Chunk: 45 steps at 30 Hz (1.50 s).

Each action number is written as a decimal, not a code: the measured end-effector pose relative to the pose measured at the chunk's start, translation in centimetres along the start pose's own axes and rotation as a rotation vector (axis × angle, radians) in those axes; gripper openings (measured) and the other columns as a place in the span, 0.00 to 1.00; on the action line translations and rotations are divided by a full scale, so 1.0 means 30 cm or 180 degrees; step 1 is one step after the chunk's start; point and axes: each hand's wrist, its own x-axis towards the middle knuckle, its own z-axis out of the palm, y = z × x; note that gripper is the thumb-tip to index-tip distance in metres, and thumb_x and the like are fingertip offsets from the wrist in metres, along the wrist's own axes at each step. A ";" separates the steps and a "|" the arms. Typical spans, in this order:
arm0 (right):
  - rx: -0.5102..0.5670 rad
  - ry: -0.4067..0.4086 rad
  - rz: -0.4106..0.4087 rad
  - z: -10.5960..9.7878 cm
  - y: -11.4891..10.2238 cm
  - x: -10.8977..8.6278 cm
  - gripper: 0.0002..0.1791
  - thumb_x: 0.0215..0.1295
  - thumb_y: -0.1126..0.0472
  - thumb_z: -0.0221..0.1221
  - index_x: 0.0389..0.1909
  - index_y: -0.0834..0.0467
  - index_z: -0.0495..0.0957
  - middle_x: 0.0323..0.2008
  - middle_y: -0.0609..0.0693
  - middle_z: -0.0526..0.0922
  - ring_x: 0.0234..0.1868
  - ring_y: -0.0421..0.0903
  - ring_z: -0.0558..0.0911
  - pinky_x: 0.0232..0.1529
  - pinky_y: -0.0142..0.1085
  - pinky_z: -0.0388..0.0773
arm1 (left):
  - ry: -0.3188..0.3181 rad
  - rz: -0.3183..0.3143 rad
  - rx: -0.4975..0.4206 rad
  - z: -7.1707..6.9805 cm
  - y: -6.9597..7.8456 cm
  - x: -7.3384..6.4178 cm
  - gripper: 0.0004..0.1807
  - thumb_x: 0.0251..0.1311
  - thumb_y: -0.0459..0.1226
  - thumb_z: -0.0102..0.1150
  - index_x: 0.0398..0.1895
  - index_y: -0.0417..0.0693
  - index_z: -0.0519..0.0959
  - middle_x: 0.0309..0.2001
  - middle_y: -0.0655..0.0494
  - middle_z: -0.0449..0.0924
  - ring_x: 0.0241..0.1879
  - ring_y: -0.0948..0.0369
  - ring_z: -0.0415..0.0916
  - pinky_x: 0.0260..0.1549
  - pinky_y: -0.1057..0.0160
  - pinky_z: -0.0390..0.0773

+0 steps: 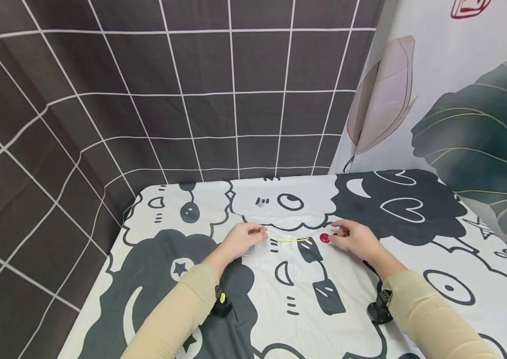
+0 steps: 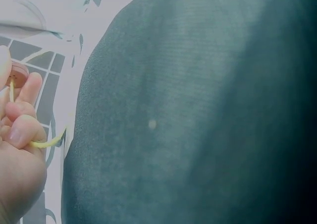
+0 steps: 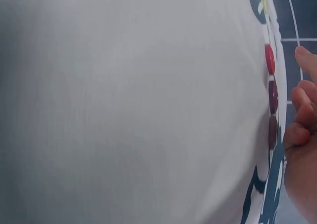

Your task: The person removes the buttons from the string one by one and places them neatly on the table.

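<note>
In the head view my left hand (image 1: pixel 246 238) is raised over the cloth at the centre. The left wrist view shows it pinching a reddish-brown button (image 2: pixel 19 74) with small holes, a yellow cord (image 2: pixel 12 91) running at its face. From those fingers the yellow cord (image 1: pixel 287 240) stretches rightward. My right hand (image 1: pixel 356 240) hovers with its thumb and fingers parted, thumb tip right by a red button (image 1: pixel 324 238). In the right wrist view that hand (image 3: pixel 304 130) is beside a row: the red button (image 3: pixel 270 59), a dark purple piece (image 3: pixel 273 96) and a brown piece (image 3: pixel 272 132).
A black-and-white cartoon-printed cloth (image 1: pixel 276 319) covers the flat surface. Dark grid-patterned fabric (image 1: pixel 199 65) hangs behind and at the left. A leaf-printed curtain (image 1: pixel 482 119) hangs at the right. Wrist cameras (image 1: pixel 222 303) sit on both forearms.
</note>
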 end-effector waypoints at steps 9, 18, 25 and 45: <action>-0.0021 0.0082 -0.0189 0.029 -0.024 0.010 0.24 0.54 0.53 0.67 0.48 0.64 0.77 0.30 0.45 0.76 0.29 0.43 0.72 0.33 0.37 0.68 | -0.0020 -0.0082 0.0007 0.000 0.001 0.007 0.19 0.59 0.46 0.61 0.49 0.46 0.81 0.45 0.57 0.82 0.45 0.61 0.77 0.46 0.60 0.74; 0.0032 0.0045 -0.0319 0.060 -0.062 0.018 0.23 0.55 0.56 0.66 0.49 0.65 0.77 0.31 0.46 0.78 0.28 0.42 0.71 0.30 0.36 0.68 | -0.0013 -0.0121 0.0024 0.004 -0.003 0.007 0.18 0.59 0.46 0.61 0.49 0.46 0.81 0.45 0.58 0.82 0.45 0.61 0.77 0.46 0.61 0.74; 0.0142 -0.0033 -0.0377 0.091 -0.112 0.024 0.22 0.55 0.57 0.66 0.49 0.63 0.79 0.31 0.46 0.78 0.28 0.43 0.71 0.30 0.35 0.68 | -0.0025 -0.0150 0.0004 -0.005 -0.002 -0.002 0.17 0.60 0.44 0.61 0.49 0.46 0.81 0.44 0.57 0.82 0.44 0.61 0.77 0.45 0.61 0.74; 0.0279 -0.0064 -0.0525 0.136 -0.197 0.053 0.24 0.57 0.54 0.65 0.54 0.58 0.77 0.39 0.51 0.83 0.22 0.40 0.69 0.21 0.33 0.67 | -0.0033 -0.0104 0.0070 -0.008 0.004 0.004 0.18 0.60 0.46 0.60 0.48 0.45 0.81 0.43 0.56 0.82 0.44 0.61 0.77 0.45 0.61 0.74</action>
